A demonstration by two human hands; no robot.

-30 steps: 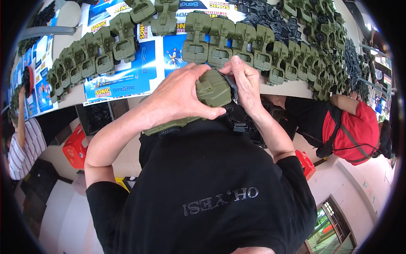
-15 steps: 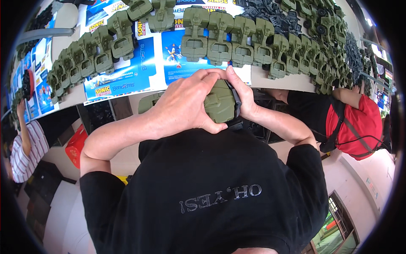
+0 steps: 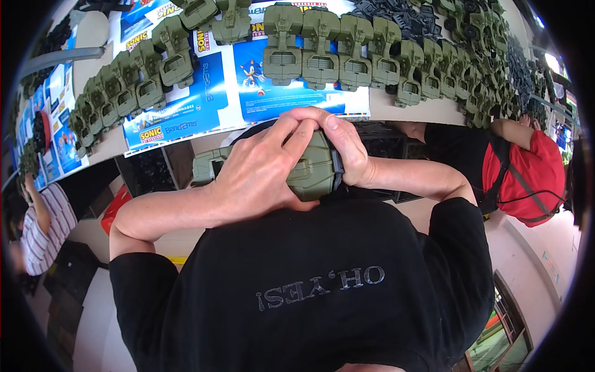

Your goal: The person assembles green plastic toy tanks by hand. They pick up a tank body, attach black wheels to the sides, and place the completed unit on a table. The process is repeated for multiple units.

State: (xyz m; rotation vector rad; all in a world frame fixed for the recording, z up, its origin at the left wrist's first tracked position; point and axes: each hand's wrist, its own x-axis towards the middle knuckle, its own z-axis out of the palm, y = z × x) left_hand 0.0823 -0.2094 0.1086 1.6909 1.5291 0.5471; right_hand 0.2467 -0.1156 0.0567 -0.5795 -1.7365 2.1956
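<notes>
Toy is mid-frame, held clear of the bench, just above the black shirt; can't tell if it touches the cloth. Left hand wraps over its middle, fingers on top, thumb underneath, gripping. Right hand cups the right end, closed against the dark part, thumb over the top edge. Change: a second ago the right thumb stuck up and the hands were apart at the top; now thumb and left fingers meet, and the toy sits lower in frame, its left end poking out past the left hand. Probably means positioning gave way to squeezing the dark part on; whether it's seated, can't tell, the hands hide most of the join. Around: toy row across the top, on blue printed sheets; dark pile upper right; grey bar upper left; one person in red at right, one in stripes at left. Nothing visible blocks the hands; the toy row just limits room above.
</notes>
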